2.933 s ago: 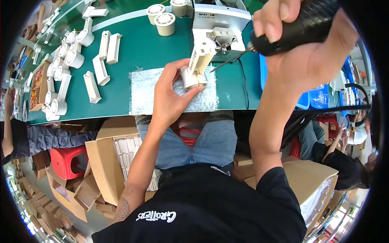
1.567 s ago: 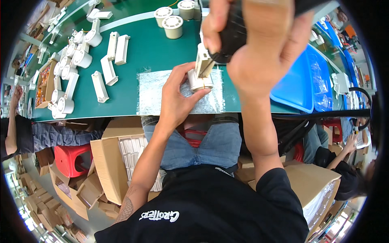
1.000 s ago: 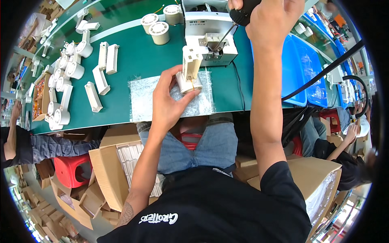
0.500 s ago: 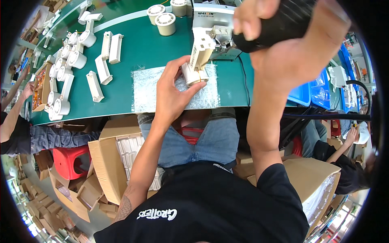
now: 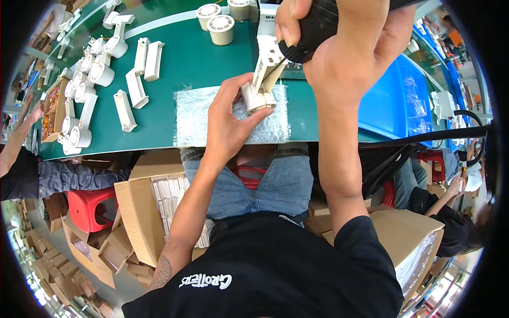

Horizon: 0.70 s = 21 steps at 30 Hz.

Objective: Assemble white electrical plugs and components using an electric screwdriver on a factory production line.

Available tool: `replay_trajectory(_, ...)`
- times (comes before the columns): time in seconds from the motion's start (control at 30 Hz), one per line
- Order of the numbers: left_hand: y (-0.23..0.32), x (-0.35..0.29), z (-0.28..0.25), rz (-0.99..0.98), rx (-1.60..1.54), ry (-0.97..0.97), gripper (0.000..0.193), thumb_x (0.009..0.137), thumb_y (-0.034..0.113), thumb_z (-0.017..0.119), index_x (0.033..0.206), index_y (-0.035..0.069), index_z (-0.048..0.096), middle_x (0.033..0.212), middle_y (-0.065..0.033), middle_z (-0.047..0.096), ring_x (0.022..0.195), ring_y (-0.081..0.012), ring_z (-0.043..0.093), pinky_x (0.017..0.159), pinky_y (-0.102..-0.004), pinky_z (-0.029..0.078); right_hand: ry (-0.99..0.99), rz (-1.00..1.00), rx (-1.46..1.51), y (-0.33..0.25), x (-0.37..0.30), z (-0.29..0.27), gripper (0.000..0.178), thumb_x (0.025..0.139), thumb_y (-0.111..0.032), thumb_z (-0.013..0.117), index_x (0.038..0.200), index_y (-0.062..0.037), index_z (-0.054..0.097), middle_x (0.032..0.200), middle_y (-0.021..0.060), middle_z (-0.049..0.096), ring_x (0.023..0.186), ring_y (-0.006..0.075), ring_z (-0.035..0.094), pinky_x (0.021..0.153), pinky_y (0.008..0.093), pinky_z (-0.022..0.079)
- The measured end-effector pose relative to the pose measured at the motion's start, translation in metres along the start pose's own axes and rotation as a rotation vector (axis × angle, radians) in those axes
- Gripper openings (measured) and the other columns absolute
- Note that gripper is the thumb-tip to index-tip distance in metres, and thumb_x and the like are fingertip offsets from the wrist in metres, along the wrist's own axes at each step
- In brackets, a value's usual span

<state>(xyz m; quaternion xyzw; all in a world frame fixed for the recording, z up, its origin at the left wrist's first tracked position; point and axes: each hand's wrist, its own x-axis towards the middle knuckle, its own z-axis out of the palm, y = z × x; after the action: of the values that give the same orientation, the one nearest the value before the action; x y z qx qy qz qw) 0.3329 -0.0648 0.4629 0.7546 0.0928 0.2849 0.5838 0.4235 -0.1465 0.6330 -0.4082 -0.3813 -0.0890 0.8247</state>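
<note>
My left hand (image 5: 228, 116) is wrapped around the round body of a white track light (image 5: 253, 100), thumb at the near side and fingers at the far left. The light stands on a sheet of bubble wrap (image 5: 193, 119), its long narrow housing pointing up and away. In my raised right hand (image 5: 342, 69) is a black electric screwdriver (image 5: 321, 26), gripped from above. Its thin bit slants down to the left into the open housing. The tip is hidden inside, so whether it meets a screw cannot be seen.
Behind the light stands a metal machine (image 5: 268, 24), partly covered by my right hand. White cylinders (image 5: 220, 31) stand at the back, loose white housings (image 5: 125, 111) and assembled lights (image 5: 101, 75) to the left. A blue tray (image 5: 383, 114) lies right; a co-worker's hand (image 5: 37, 111) reaches a carton (image 5: 51, 124).
My right hand has brought the screwdriver left, so its bit now enters the housing. The light has tilted slightly in my left hand. More of the blue tray shows.
</note>
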Motion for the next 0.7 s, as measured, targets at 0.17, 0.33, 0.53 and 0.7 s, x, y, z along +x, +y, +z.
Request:
replay_trajectory(0.17, -0.001, -0.002, -0.001, 0.126, 0.102, -0.012, 0.067, 0.078, 0.007, 0.093, 0.137, 0.004, 0.061, 0.131, -0.0150, 0.067, 0.121, -0.0275, 0.066, 0.102, -0.0390, 0.054, -0.292, -0.148, -0.436, 0.023, 0.004, -0.039, 0.050, 0.113, -0.048, 0.039, 0.118, -0.0002, 0.055, 0.087, 0.0160, 0.056, 0.062, 0.0260, 0.057, 0.057, 0.0386, 0.051)
replay_trajectory(0.33, 0.009, -0.006, 0.001, 0.100, 0.059, -0.009, 0.068, 0.077, 0.007, 0.092, 0.138, 0.007, 0.063, 0.132, -0.0166, 0.063, 0.125, -0.0354, 0.063, 0.108, -0.0402, 0.050, -0.175, -0.101, -0.076, 0.008, 0.002, -0.022, 0.051, 0.108, -0.025, 0.062, 0.147, 0.0016, 0.042, 0.086, 0.0130, 0.060, 0.066, 0.0214, 0.060, 0.052, 0.0361, 0.048)
replay_trajectory(0.53, 0.037, -0.004, -0.030, 0.149, 0.159, -0.052, 0.068, 0.079, 0.016, 0.093, 0.140, 0.010, 0.064, 0.127, -0.0123, 0.056, 0.125, -0.0306, 0.057, 0.108, -0.0398, 0.048, -0.033, 0.007, 0.117, -0.072, -0.007, -0.102, 0.072, 0.091, -0.071, 0.072, 0.096, -0.0054, 0.044, 0.087, 0.0046, 0.046, 0.066, 0.0146, 0.053, 0.062, 0.0265, 0.044)
replay_trajectory(0.7, 0.027, 0.108, -0.144, 0.179, 0.307, 0.099, 0.065, 0.083, 0.029, 0.091, 0.138, 0.007, 0.063, 0.119, -0.0142, 0.060, 0.106, -0.0266, 0.063, 0.095, -0.0390, 0.053, 0.059, -0.044, -0.277, -0.074, -0.016, -0.121, 0.071, 0.109, -0.054, 0.050, 0.142, 0.0080, 0.038, 0.093, 0.0096, 0.045, 0.070, 0.0147, 0.052, 0.060, 0.0273, 0.045)
